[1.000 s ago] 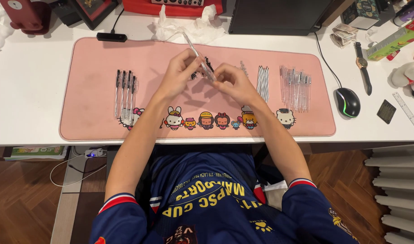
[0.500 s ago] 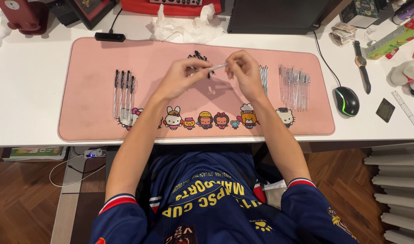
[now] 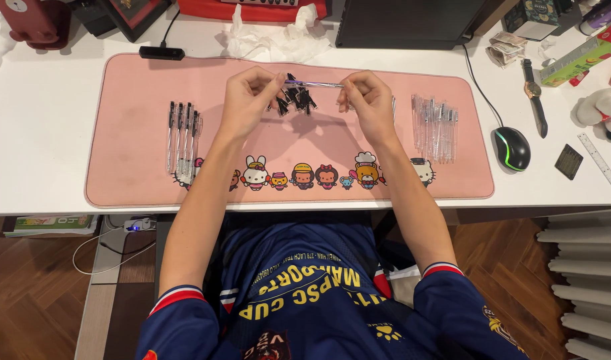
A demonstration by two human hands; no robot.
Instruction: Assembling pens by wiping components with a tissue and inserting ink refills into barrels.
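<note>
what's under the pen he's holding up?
A pile of small black caps lies on the pink mat, under the pen held between left hand and right hand. Anything beneath the hands is covered.

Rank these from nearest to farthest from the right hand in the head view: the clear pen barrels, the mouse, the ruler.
From the right hand:
1. Clear pen barrels, just to its right on the pink mat.
2. Mouse, farther right, off the mat.
3. Ruler, near the desk's right edge.

Pink desk mat (image 3: 132, 167) with cartoon-character row, white desk (image 3: 39, 133), black pen caps (image 3: 295, 101), clear barrels (image 3: 435, 127), black mouse (image 3: 513, 148).
</note>
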